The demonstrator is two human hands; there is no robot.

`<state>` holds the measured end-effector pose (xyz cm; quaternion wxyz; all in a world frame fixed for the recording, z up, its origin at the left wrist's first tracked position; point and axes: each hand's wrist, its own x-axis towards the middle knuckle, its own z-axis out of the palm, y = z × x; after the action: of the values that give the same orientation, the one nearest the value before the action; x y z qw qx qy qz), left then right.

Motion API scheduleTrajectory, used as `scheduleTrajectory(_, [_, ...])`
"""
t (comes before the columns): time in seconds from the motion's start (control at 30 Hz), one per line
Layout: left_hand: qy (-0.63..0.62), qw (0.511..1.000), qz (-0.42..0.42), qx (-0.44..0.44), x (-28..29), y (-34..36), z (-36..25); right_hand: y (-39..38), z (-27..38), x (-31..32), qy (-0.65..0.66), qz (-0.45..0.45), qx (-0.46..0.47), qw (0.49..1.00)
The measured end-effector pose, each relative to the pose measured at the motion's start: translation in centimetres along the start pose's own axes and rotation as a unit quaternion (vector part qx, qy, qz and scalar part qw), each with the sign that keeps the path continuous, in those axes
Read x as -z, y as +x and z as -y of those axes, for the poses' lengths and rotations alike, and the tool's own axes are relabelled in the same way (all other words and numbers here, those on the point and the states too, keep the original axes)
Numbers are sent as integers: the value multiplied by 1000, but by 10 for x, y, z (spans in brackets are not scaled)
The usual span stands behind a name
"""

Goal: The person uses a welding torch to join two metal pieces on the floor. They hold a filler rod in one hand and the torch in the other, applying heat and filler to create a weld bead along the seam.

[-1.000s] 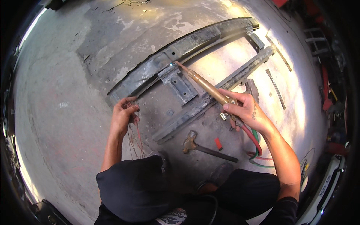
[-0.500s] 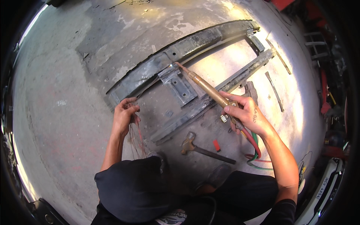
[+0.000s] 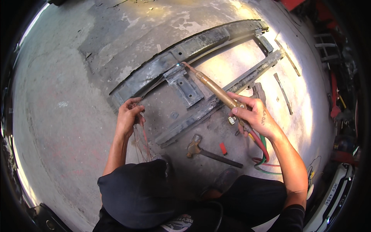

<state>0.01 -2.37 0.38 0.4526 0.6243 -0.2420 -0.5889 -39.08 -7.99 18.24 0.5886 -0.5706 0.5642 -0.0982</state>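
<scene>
Barely shifted since a second earlier, the right hand (image 3: pixel 253 115), at three o'clock, closes its fingers round the rear of a brass-coloured torch (image 3: pixel 214 89), whose bent tip points toward eleven o'clock at a bright glow (image 3: pixel 178 64) on a grey metal frame (image 3: pixel 154 72). At nine o'clock the left hand (image 3: pixel 128 114), fingers curled nearly closed, pinches thin wires (image 3: pixel 144 134); a hammer (image 3: pixel 213 155) lies at five.

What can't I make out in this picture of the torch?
In the head view:
Torch: grip partly hidden by the right hand.
Wires: held part hidden by the left hand.
Bright spot: too small and glaring for detail.
Hoses: further course hidden behind the right forearm.
</scene>
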Motion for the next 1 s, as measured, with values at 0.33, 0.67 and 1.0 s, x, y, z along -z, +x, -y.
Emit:
scheduleTrajectory(0.33, [1,1000,0,-4,3,2,1,0,-1,-1,-2,-3,-3,1000])
scheduleTrajectory(0.67, [2,1000,3,-3,2,2,0,-1,0,0,-7,-2,1,1000])
scheduleTrajectory(1.0, [3,1000,4,-3,3,2,-1,-1,1,-1,-11,-3,3,1000])
